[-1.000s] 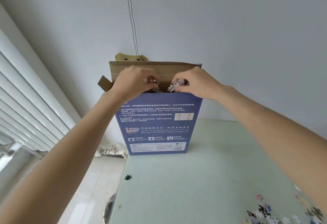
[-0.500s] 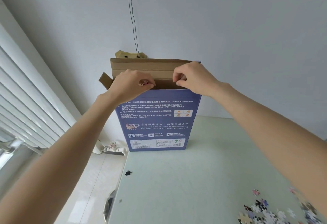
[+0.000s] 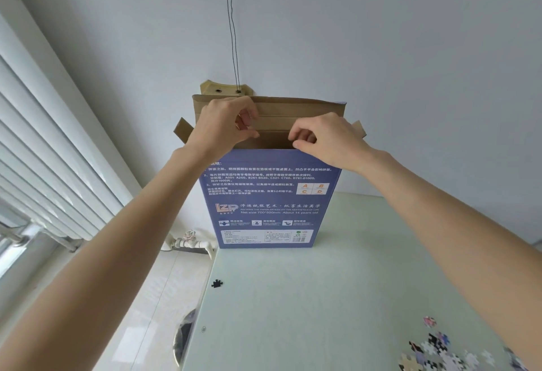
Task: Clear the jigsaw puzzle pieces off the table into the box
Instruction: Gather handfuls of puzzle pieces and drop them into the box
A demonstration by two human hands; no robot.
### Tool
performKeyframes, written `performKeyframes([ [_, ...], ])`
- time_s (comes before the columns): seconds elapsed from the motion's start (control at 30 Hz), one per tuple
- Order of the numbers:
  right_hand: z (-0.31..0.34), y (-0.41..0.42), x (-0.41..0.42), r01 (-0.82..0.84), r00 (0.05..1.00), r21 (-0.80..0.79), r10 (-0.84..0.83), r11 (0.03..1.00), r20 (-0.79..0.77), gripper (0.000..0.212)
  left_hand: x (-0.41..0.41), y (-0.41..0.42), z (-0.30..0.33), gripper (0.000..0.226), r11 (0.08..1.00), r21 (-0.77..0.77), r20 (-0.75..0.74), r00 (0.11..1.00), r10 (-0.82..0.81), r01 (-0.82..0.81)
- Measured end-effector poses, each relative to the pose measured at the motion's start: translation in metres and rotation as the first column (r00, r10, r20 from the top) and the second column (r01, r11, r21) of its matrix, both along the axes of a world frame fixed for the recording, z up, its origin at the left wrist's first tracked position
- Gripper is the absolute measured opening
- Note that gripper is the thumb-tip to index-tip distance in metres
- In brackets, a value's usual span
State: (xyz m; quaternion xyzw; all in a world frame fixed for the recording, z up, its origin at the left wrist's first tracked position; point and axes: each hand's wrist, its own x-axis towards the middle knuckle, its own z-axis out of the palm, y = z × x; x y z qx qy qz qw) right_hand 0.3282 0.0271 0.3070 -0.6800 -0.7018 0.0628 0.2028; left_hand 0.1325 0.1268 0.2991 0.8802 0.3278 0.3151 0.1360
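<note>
A pale green table (image 3: 337, 297) meets a white wall. At its far edge a blue box (image 3: 265, 199) stands upright, brown top flaps open. Both hands are at the box mouth: the left hand (image 3: 224, 126) has its fingers curled with nothing visibly in them, and the right hand (image 3: 325, 142) likewise curls empty over the front rim. A heap of puzzle pieces (image 3: 440, 351) lies at the table's near right corner, well apart from the box. One black piece (image 3: 217, 283) lies alone near the left edge.
</note>
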Motion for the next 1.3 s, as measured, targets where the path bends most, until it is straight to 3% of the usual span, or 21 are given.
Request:
performKeyframes([
  [0.1, -0.001, -0.001, -0.003, -0.016, 1.0, 0.028, 0.016, 0.999, -0.009, 0.008, -0.006, -0.004, 0.002, 0.02, 0.997, -0.075, 0.024, 1.0, -0.017, 0.019],
  [0.17, -0.003, -0.003, -0.006, -0.031, 0.999, 0.088, 0.033, 0.996, -0.023, 0.009, -0.012, -0.014, 0.001, 0.012, 0.999, -0.046, 0.081, 0.997, 0.0, 0.004],
  [0.33, -0.027, -0.033, -0.034, -0.148, 0.987, 0.507, 0.094, 0.849, 0.13, 0.016, -0.048, -0.066, -0.045, 0.015, 0.982, 0.156, 0.284, 0.957, 0.056, -0.104],
  [0.4, -0.061, -0.049, -0.05, -0.183, 0.983, 0.525, 0.14, 0.831, 0.121, 0.017, -0.07, -0.088, -0.089, 0.017, 0.987, 0.086, 0.305, 0.947, 0.102, -0.134],
  [0.47, -0.096, -0.064, -0.057, -0.176, 0.984, 0.46, 0.145, 0.87, 0.102, 0.017, -0.08, -0.103, -0.132, 0.018, 0.986, -0.066, 0.261, 0.951, 0.164, -0.151],
  [0.6, -0.178, -0.088, -0.073, -0.116, 0.993, 0.197, 0.113, 0.974, 0.025, 0.018, -0.102, -0.111, -0.229, 0.018, 0.893, -0.375, -0.101, 0.968, 0.229, -0.25],
  [0.7, -0.229, -0.107, -0.075, -0.077, 0.997, -0.083, 0.076, 0.994, -0.014, 0.025, -0.107, -0.11, -0.282, 0.033, 0.811, -0.464, -0.38, 0.907, 0.181, -0.356],
  [0.8, -0.272, -0.134, -0.066, -0.011, 1.0, -0.319, 0.011, 0.948, -0.002, 0.035, -0.103, -0.111, -0.316, 0.038, 0.763, -0.466, -0.516, 0.838, 0.177, -0.448],
  [1.0, -0.317, -0.209, -0.028, 0.211, 0.977, -0.508, -0.175, 0.835, 0.118, 0.051, -0.079, -0.136, -0.334, 0.023, 0.771, -0.465, -0.482, 0.855, 0.192, -0.435],
  [1.13, -0.328, -0.267, -0.001, 0.403, 0.915, -0.514, -0.314, 0.758, 0.254, 0.055, -0.038, -0.186, -0.337, 0.014, 0.821, -0.501, -0.431, 0.902, 0.039, -0.275],
  [1.23, -0.334, -0.305, 0.013, 0.499, 0.861, -0.567, -0.45, 0.655, 0.238, 0.059, -0.004, -0.227, -0.338, 0.014, 0.824, -0.539, -0.41, 0.909, -0.071, -0.178],
  [1.3, -0.335, -0.33, 0.017, 0.473, 0.875, -0.563, -0.439, 0.678, 0.207, 0.058, 0.019, -0.253, -0.337, 0.016, 0.804, -0.579, -0.409, 0.901, -0.144, -0.134],
])
